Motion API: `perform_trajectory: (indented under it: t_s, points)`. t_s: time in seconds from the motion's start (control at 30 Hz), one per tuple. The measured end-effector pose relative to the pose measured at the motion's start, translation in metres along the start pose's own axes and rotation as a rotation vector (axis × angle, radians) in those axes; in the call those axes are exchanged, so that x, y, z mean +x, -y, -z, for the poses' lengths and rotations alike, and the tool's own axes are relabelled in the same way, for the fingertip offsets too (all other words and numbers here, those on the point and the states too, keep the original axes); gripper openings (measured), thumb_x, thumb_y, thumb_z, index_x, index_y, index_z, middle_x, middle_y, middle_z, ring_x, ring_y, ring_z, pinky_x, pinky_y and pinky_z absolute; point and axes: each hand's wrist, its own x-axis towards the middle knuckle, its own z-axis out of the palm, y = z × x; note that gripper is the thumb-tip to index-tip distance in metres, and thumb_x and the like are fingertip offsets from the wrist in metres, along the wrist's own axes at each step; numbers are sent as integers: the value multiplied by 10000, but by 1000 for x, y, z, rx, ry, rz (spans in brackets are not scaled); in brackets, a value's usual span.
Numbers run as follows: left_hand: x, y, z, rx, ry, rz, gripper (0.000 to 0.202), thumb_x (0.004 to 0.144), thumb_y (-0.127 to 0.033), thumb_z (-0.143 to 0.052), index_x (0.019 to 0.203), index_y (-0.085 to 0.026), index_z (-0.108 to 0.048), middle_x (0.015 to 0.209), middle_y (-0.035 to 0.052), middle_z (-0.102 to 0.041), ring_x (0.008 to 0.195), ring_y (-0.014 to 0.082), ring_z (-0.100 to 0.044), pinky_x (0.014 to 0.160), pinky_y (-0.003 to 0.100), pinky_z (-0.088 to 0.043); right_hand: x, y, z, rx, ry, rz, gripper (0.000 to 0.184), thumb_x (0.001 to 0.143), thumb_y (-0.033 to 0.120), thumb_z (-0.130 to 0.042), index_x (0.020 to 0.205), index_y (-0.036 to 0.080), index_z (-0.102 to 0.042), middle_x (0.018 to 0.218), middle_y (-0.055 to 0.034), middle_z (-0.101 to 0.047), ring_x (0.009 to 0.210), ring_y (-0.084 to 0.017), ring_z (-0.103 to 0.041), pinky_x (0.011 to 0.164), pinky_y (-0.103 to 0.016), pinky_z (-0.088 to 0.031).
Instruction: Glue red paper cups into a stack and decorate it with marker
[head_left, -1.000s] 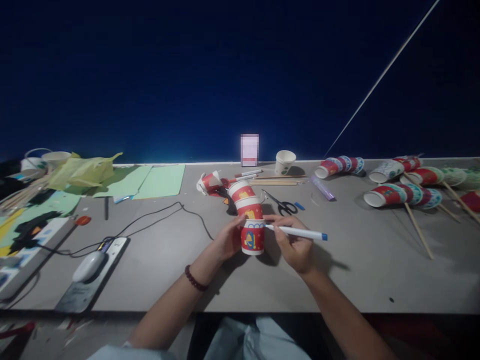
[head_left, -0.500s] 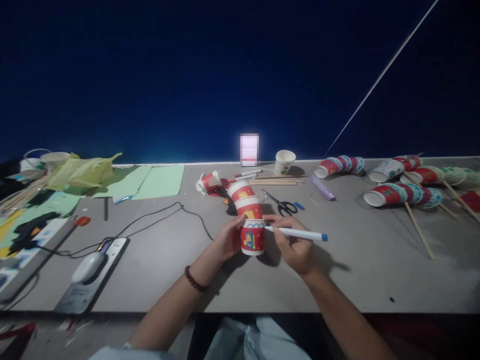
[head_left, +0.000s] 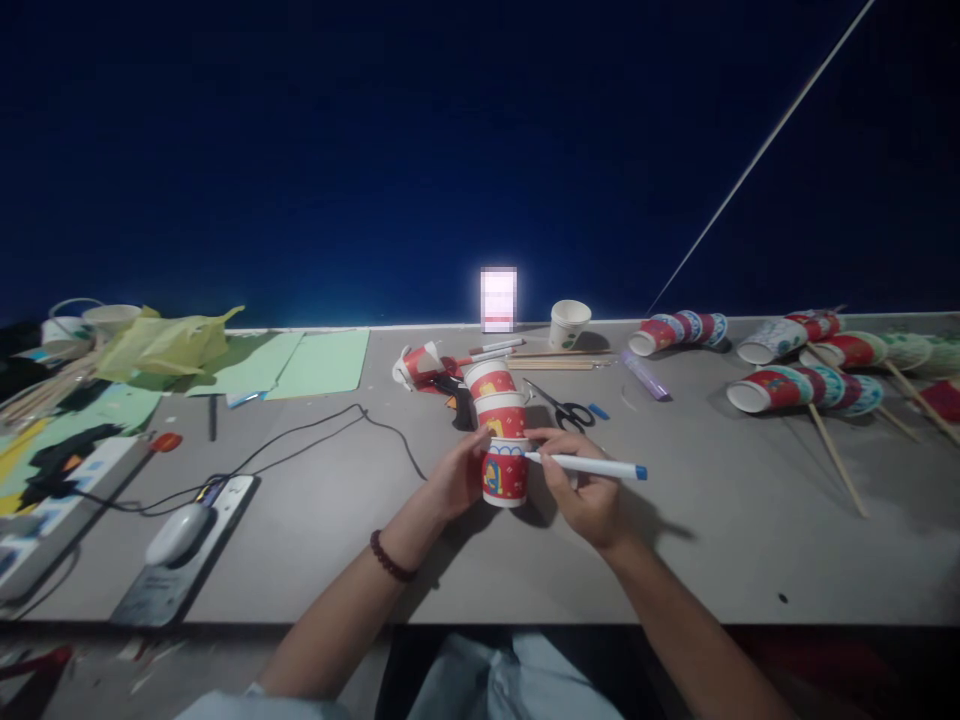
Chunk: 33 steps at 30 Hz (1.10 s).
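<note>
A chain of three red-and-white paper cups (head_left: 501, 430) lies on the grey table (head_left: 705, 540) in front of me. My left hand (head_left: 459, 478) is wrapped round the left side of the nearest cup. My right hand (head_left: 581, 490) pinches a white marker with a blue end (head_left: 592, 466), its tip against the right side of that cup. A dark bead bracelet (head_left: 388, 560) is on my left wrist.
Black scissors (head_left: 564, 407), markers and sticks lie behind the cups, with a white cup (head_left: 569, 323) at the back edge. Several cup chains on sticks (head_left: 802, 390) lie at the right. Green paper sheets (head_left: 300, 362), a black cable, a power strip (head_left: 187, 545) are at the left.
The cup chain has turned slightly, so the printed picture on the nearest cup has shifted left. The marker and my right hand have moved a little to the left.
</note>
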Motion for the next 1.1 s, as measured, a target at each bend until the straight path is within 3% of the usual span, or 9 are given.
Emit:
perform_trajectory:
  t_s: [0.5,1.1]
  points:
    - [-1,0,2,19,-19,27,296,823,-337,-720,1008,-106,-722,898,95,-769,772,205,-706,758,310,-527,-4,-2,-2,52,-31,-12,122,902,126,-594,951,236,-609,1061,-77,-737,1011,-226,-711,879,-391,-565]
    - [-1,1,5,10,39,20,300,844,-345,-704,1030,-110,-711,929,102,-766,805,217,-709,774,324,-520,1,5,-2,68,-67,-39,75,932,180,-566,901,231,-612,998,-84,-756,957,-225,-730,850,-389,-583]
